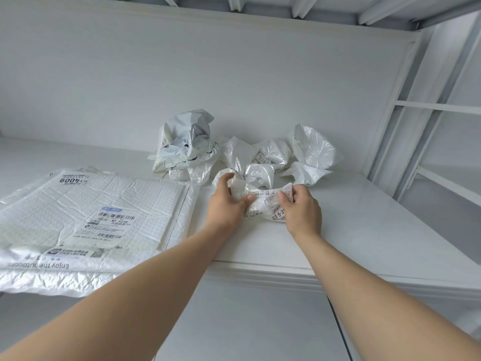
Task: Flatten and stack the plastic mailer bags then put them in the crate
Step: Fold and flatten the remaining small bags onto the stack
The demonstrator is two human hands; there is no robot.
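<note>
A crumpled white mailer bag (263,201) with a printed shipping label lies on the white tabletop (364,225). My left hand (226,201) grips its left end and my right hand (302,207) pinches its right end, thumbs on top. To the left sits a stack of flattened bubble mailers (86,220), label side up. Behind the held bag lie more crumpled bags: a grey-white one (184,147) and several white ones (307,155) against the wall. No crate is in view.
A white wall (208,74) closes off the back of the table. White metal shelving (437,126) stands at the right. The table's front edge (286,274) runs under my forearms.
</note>
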